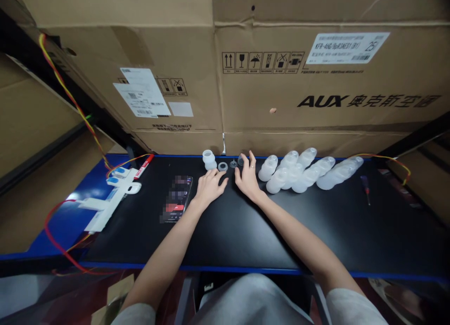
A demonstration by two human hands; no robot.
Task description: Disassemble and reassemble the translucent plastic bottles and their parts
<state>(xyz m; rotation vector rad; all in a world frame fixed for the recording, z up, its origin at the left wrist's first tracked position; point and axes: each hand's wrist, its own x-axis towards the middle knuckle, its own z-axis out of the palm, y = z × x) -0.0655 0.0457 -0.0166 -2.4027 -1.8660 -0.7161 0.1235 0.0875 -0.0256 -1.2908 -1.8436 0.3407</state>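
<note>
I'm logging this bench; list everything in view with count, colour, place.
Cardboard: count unclear, brown, rear
Labels: several, white, on cardboard
Tabletop: one, black, centre
Clustered containers: several, white, right of centre
Upright container: one, white, rear centre
Round parts: three, greyish, rear centre
Phone: one, dark, left of centre
Power strip: one, white, left
Marker: one, red, left
Screwdriver: one, dark and red, right
Cables: several, red and yellow, sides
Sleeves: two, grey, bottom
Left hand: one, bare, centre
Right hand: one, bare, centre

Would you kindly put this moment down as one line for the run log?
left hand: open, near round piece; right hand: open, by clear piece, contact unclear; rightward: translucent bottles; leftward: phone
</note>
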